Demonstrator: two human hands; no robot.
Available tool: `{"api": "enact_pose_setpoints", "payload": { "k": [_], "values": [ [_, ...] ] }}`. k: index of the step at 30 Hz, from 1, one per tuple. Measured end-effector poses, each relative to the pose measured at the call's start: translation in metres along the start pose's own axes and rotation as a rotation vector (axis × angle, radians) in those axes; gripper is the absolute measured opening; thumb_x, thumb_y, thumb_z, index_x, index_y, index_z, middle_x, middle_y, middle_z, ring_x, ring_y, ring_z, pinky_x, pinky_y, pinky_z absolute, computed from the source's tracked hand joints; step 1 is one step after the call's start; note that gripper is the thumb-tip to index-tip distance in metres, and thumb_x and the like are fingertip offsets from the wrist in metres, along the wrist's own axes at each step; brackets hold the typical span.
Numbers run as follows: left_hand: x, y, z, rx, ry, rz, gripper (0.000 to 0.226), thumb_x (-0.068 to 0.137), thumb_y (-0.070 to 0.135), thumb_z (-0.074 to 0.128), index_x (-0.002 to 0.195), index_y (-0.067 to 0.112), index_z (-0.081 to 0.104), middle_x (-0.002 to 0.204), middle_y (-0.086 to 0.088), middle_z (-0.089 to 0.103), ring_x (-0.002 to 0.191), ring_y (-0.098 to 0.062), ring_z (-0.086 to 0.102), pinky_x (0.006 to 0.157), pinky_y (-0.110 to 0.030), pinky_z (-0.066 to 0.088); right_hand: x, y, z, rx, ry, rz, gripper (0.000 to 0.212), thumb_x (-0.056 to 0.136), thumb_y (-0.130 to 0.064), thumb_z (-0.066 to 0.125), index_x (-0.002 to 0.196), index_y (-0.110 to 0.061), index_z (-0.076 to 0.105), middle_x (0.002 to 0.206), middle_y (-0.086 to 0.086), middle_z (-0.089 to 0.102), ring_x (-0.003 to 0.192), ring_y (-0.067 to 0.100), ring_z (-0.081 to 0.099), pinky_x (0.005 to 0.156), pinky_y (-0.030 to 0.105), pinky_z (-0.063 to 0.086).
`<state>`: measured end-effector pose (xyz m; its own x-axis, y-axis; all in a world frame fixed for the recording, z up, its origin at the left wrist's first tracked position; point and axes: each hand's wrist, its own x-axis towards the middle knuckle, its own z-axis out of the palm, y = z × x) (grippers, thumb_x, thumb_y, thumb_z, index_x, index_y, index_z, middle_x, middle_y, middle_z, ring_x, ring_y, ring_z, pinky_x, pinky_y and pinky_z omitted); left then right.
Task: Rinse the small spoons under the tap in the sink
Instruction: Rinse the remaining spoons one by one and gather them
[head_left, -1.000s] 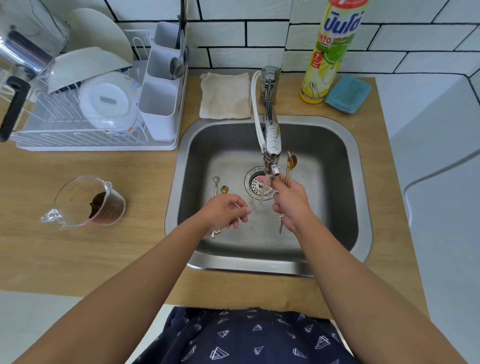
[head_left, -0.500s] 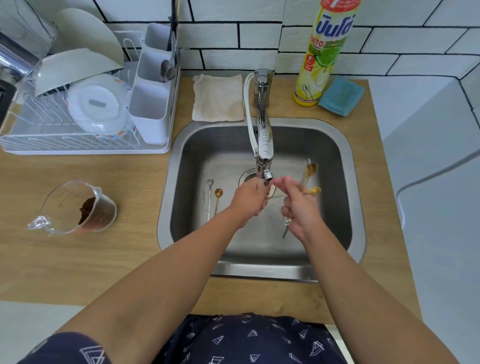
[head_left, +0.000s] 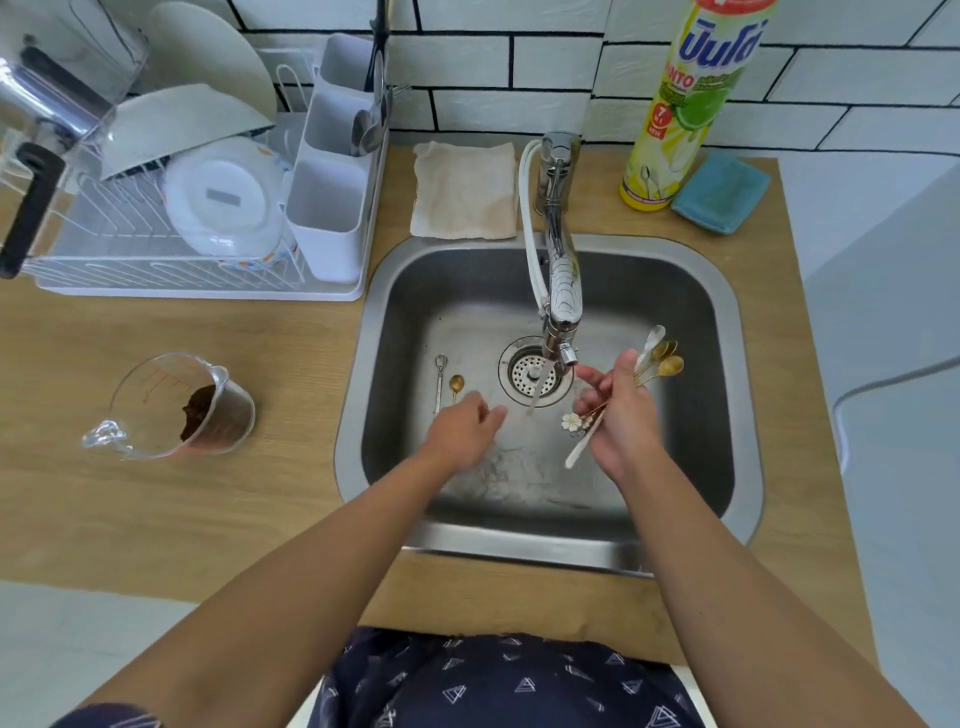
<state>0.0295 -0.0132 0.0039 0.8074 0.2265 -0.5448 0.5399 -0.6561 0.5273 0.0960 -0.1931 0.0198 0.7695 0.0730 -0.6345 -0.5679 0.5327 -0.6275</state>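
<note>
Steel sink: tap running over drain.
Right hand: fingers clamped on spoon bundle.
Left hand: fingers loosely apart, empty.
Sink floor, left side: 2 spoons.

The sink sits at frame centre, the tap reaching over its drain. Two spoons lie on the basin floor left of the drain. A dish rack fills the upper left; a measuring jug stands at mid-left. Above the sink lie a cloth, a detergent bottle and a sponge.
</note>
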Motion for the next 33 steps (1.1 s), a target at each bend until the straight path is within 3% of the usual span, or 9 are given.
{"api": "enact_pose_setpoints", "payload": {
  "k": [4,10,14,17,19,21,24,28,33],
  "values": [
    [0.029,-0.031,0.002,0.229,0.071,-0.098,0.037,0.099,0.018,0.052,0.133,0.004,0.047,0.129,-0.018,0.052,0.109,-0.032,0.058,0.093,-0.043,0.051,0.001,-0.001,-0.008,0.032,0.03,0.033,0.046,0.105,-0.051,0.047,0.075,-0.016,0.054,0.071,0.001,0.06,0.037,0.004,0.029,0.035,0.019,0.027],
    [0.04,-0.04,0.012,0.38,0.097,-0.175,0.025,0.098,0.009,0.051,0.123,0.01,0.052,0.102,-0.012,0.058,0.087,-0.027,0.06,0.067,-0.036,0.05,-0.004,-0.003,-0.01,-0.05,0.031,0.141,0.035,0.1,-0.036,0.065,0.072,-0.017,0.059,0.067,-0.003,0.059,0.036,0.002,0.025,0.031,0.018,0.021],
    [0.044,-0.038,0.011,0.315,0.027,-0.2,0.019,0.1,0.01,0.047,0.115,0.005,0.056,0.105,-0.014,0.06,0.087,-0.026,0.058,0.069,-0.033,0.047,-0.005,-0.001,-0.013,-0.049,0.038,0.158,0.031,0.099,-0.032,0.068,0.072,-0.017,0.067,0.069,-0.001,0.066,0.036,0.003,0.026,0.03,0.018,0.02],
    [0.039,-0.022,0.004,-0.008,-0.064,-0.197,0.017,0.101,0.02,0.046,0.1,0.008,0.059,0.096,-0.013,0.063,0.08,-0.026,0.058,0.067,-0.03,0.042,-0.005,0.0,-0.016,-0.034,0.025,0.177,0.032,0.099,-0.032,0.068,0.07,-0.017,0.069,0.07,-0.001,0.068,0.036,0.003,0.027,0.03,0.018,0.02],
    [0.027,-0.006,-0.001,-0.53,-0.168,-0.266,0.016,0.099,0.017,0.044,0.085,0.013,0.05,0.071,-0.006,0.056,0.054,-0.019,0.052,0.052,-0.025,0.037,-0.004,0.001,-0.016,-0.1,0.032,0.163,0.027,0.099,-0.031,0.068,0.077,-0.016,0.069,0.072,-0.002,0.07,0.036,0.003,0.027,0.03,0.019,0.022],
    [0.015,0.007,-0.005,-0.813,-0.239,-0.288,0.013,0.097,0.012,0.044,0.085,0.015,0.044,0.056,-0.001,0.052,0.036,-0.013,0.035,0.041,-0.018,0.024,-0.003,0.003,-0.015,-0.219,0.043,0.137,0.019,0.098,-0.031,0.07,0.087,-0.015,0.068,0.078,-0.002,0.074,0.037,0.003,0.028,0.031,0.019,0.023],
    [-0.002,0.023,-0.006,-0.714,-0.249,-0.147,0.007,0.097,0.015,0.046,0.09,0.014,0.046,0.055,-0.004,0.063,0.03,-0.014,0.029,0.037,-0.017,0.018,-0.003,0.007,-0.009,-0.434,0.027,0.116,0.013,0.093,-0.029,0.075,0.1,-0.02,0.069,0.085,-0.001,0.073,0.039,0.005,0.028,0.034,0.021,0.023],
    [-0.02,0.037,-0.009,-0.459,-0.226,0.014,0.006,0.097,0.022,0.048,0.1,0.018,0.05,0.069,-0.005,0.075,0.032,-0.015,0.039,0.036,-0.02,0.035,-0.007,0.008,0.004,-0.643,-0.057,0.097,0.039,0.081,-0.033,0.087,0.113,-0.026,0.067,0.079,-0.009,0.066,0.04,0.001,0.041,0.038,0.019,0.03],
    [-0.032,0.036,-0.006,-0.342,-0.166,0.1,0.003,0.101,0.024,0.048,0.1,0.022,0.05,0.07,0.0,0.076,0.034,-0.014,0.049,0.039,-0.023,0.044,-0.004,0.011,0.015,-0.731,-0.08,0.03,0.025,0.083,-0.02,0.085,0.103,-0.019,0.07,0.078,-0.01,0.067,0.044,-0.003,0.049,0.053,0.021,0.032]
  ]
}}
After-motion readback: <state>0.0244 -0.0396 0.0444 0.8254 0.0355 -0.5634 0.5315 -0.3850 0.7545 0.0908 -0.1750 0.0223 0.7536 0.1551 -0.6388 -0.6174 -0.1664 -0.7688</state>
